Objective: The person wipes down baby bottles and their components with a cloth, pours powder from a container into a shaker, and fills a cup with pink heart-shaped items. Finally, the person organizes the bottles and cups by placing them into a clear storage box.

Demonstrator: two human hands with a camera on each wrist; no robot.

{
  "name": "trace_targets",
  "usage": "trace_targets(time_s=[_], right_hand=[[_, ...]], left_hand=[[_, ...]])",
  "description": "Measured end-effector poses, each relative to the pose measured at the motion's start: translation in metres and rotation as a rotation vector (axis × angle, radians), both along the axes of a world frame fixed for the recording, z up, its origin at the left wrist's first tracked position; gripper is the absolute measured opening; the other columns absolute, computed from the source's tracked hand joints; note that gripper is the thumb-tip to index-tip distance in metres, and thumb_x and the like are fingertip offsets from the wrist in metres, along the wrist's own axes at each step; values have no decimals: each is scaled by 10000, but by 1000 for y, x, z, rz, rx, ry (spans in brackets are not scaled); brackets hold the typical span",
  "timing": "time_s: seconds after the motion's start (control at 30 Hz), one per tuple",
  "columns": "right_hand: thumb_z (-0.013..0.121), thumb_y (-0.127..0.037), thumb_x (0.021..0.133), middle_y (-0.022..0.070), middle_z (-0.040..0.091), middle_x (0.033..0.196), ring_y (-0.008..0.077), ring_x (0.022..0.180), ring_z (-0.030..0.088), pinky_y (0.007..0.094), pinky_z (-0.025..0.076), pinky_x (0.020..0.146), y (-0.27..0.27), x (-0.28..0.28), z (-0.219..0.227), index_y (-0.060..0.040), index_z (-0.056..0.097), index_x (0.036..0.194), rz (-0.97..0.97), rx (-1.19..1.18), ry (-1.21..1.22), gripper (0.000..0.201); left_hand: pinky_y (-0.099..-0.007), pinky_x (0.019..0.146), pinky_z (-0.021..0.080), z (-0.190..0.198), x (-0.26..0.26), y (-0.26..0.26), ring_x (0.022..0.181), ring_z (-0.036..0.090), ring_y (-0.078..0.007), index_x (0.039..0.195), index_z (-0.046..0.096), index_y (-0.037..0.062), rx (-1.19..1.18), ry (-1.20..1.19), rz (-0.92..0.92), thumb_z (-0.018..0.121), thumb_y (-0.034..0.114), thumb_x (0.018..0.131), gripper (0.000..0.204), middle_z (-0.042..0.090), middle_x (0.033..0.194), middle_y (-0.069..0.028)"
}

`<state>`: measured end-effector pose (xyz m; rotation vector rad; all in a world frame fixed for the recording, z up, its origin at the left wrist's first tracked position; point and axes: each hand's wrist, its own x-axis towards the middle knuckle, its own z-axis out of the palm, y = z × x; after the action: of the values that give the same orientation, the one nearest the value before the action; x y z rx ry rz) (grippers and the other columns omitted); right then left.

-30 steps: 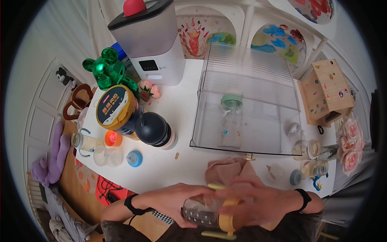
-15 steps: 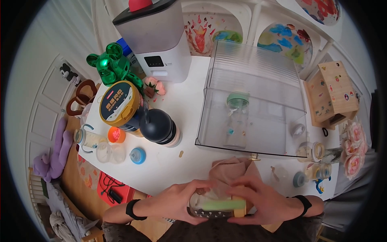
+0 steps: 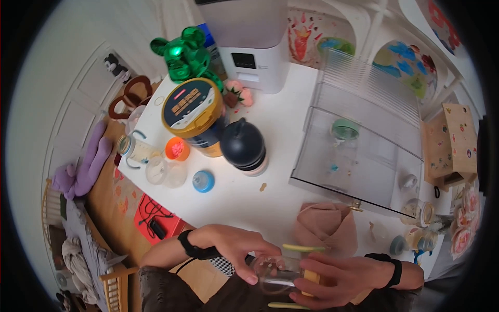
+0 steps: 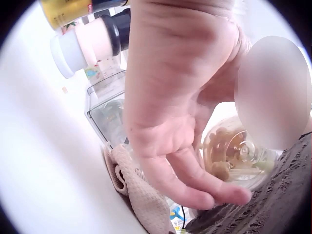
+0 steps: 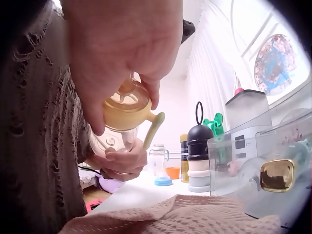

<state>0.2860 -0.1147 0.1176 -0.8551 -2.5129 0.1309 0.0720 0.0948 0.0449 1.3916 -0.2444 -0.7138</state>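
Two hands [image 3: 234,245] [image 3: 345,275], one pink cloth [image 3: 326,231], one clear box [image 3: 377,169] and perhaps five bottles [image 3: 271,284] [image 3: 340,156] [image 3: 141,152] [image 3: 417,212] [image 3: 420,239].

Showing as a clear, round-bodied bottle [image 3: 283,283] with a yellow collar [image 3: 311,280] and two pale yellow-green handles [image 3: 303,248]; lying sideways in mid-air, pointing base leftward and collar rightward.

The bottle [image 3: 270,284] looks smooth and glossy, the cloth [image 3: 325,229] matt and rough.

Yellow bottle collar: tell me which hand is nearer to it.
Right. The right hand grips the yellow collar; the left hand is farther off, at the clear bottle's opposite end.
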Motion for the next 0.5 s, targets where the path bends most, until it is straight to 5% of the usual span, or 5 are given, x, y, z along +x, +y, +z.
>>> trace_targets(time_s=[0.23, 0.3, 0.4, 0.47, 0.5], right_hand=[[779, -192, 878, 121, 490, 1373, 407, 1228, 566, 460, 538, 1016, 9, 13, -28, -100, 560, 1339, 153, 434, -171, 519], [625, -210, 916, 33, 467, 1309, 268, 1178, 545, 388, 506, 1020, 1, 10, -40, -226, 594, 1281, 46, 575, -132, 366], [598, -245, 922, -19, 457, 1327, 259, 1244, 508, 382, 503, 1030, -6, 14, -40, -263, 594, 1237, -33, 427, -178, 315], [607, -246, 910, -6, 473, 1351, 285, 1285, 474, 447, 483, 1057, -4, 24, -37, -253, 592, 1240, -8, 392, -180, 330], [700, -214, 843, 78, 507, 1344, 315, 1245, 502, 460, 497, 1016, -2, 29, -29, -183, 562, 1278, -95, 263, -102, 458]], left_hand=[[-318, 782, 515, 5, 4, 5, 869, 702, -219, 1377, 520, -9, -145, 138, -82, 666, 514, 903, 721, 742, 1065, -102], [-317, 741, 514, -1, 2, 0, 845, 702, -211, 1413, 482, 11, -188, 132, -63, 645, 511, 919, 721, 752, 963, -95], [-285, 682, 472, 16, -1, 4, 703, 698, -153, 1379, 478, 54, -123, 132, 149, 602, 491, 982, 603, 727, 865, -84], [-311, 690, 482, 23, 0, 9, 736, 702, -191, 1400, 436, 79, -38, 128, 116, 673, 430, 942, 624, 722, 844, -98], [-329, 697, 490, 25, -5, 7, 760, 705, -221, 1399, 440, 87, 46, -8, 234, 718, 390, 905, 643, 720, 844, -105]])
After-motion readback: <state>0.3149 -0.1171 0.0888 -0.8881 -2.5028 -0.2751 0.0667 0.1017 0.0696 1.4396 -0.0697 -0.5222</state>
